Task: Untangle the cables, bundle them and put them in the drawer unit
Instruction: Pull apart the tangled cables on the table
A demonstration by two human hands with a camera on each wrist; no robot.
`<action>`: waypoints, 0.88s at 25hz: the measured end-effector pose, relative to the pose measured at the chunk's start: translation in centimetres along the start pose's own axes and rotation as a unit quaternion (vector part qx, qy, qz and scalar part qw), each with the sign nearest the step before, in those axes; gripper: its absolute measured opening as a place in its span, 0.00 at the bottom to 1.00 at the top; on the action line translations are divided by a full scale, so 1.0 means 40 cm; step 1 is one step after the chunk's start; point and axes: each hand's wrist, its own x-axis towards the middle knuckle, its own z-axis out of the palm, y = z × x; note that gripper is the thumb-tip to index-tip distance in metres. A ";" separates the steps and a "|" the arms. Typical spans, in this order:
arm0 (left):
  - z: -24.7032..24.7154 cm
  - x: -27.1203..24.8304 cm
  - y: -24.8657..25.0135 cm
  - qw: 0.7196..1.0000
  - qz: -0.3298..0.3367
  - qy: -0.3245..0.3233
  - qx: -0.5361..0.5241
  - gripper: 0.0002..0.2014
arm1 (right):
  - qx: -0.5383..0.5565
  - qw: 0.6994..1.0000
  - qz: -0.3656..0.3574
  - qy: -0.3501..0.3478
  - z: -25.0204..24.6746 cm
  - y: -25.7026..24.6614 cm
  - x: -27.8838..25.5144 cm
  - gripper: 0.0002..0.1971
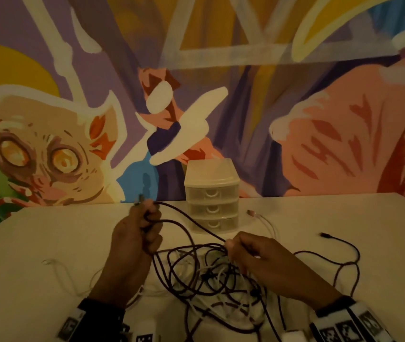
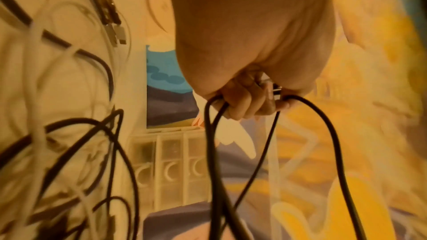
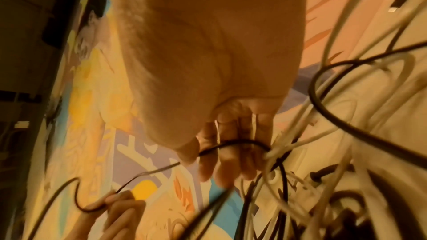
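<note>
A tangle of dark and white cables (image 1: 211,280) lies on the white table (image 1: 36,243) in front of me. My left hand (image 1: 144,218) is raised above the table and grips loops of a dark cable (image 2: 212,134) with a metal plug end at its fingers. My right hand (image 1: 231,248) pinches the same dark cable (image 3: 231,145) at the top of the tangle, and the cable runs taut between the two hands. The clear three-drawer unit (image 1: 211,196) stands behind the tangle against the wall, with its drawers shut.
A dark cable (image 1: 344,245) trails off to the right with its plug lying free. A white cable end (image 1: 253,213) lies right of the drawer unit, and another thin white cable (image 1: 55,265) lies at the left. A painted wall rises behind the table.
</note>
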 end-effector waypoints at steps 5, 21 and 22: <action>-0.020 0.006 0.005 0.998 0.002 -0.008 0.061 0.15 | 0.144 0.962 -0.087 0.217 -0.046 0.006 0.026 0.19; -0.043 0.027 -0.043 0.997 0.032 0.034 0.058 0.16 | 0.060 0.975 -0.145 0.160 -0.244 -0.203 0.176 0.14; -0.037 0.023 -0.049 0.997 0.034 0.031 0.057 0.17 | 0.083 0.974 -0.150 0.147 -0.223 -0.213 0.183 0.12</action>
